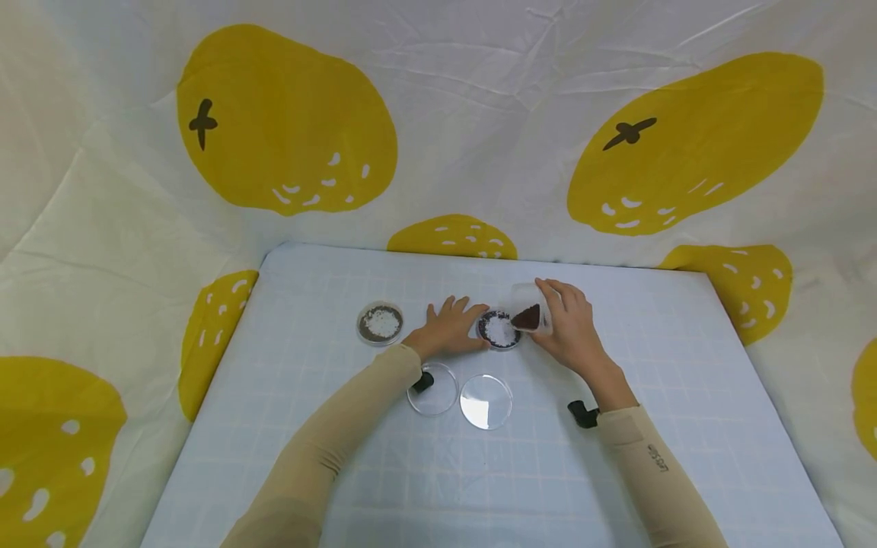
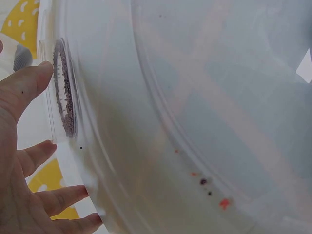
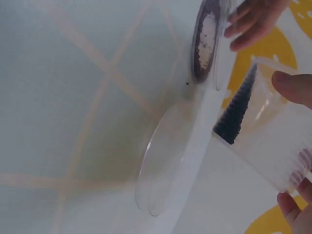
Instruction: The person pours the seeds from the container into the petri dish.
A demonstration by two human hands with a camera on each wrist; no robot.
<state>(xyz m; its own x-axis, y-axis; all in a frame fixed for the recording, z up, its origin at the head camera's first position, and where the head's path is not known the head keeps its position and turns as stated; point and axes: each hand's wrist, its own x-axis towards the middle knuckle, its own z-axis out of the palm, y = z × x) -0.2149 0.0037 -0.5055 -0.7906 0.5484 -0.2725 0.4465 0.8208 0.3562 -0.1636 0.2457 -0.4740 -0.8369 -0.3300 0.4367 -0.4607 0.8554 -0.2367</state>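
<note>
My right hand (image 1: 570, 327) grips a square clear plastic container (image 1: 541, 304), tilted toward a petri dish (image 1: 499, 329). Dark granules (image 3: 237, 109) lie piled against one side of the container. White bits on a dark layer fill that petri dish, and the container's lower end overlaps its right edge in the head view. With thumb and forefinger spread to either side, my left hand (image 1: 448, 329) holds the dish by its rim; the other fingers stretch away from it. In the left wrist view the thumb (image 2: 34, 83) presses near the dish's edge.
A second petri dish (image 1: 381, 323) with brownish and white contents stands to the left. Two clear round dish parts (image 1: 486, 401) lie nearer me, one partly behind a black wrist camera (image 1: 422, 381). Lemon-print cloth (image 1: 473, 152) hangs behind the pale checked table (image 1: 425, 487).
</note>
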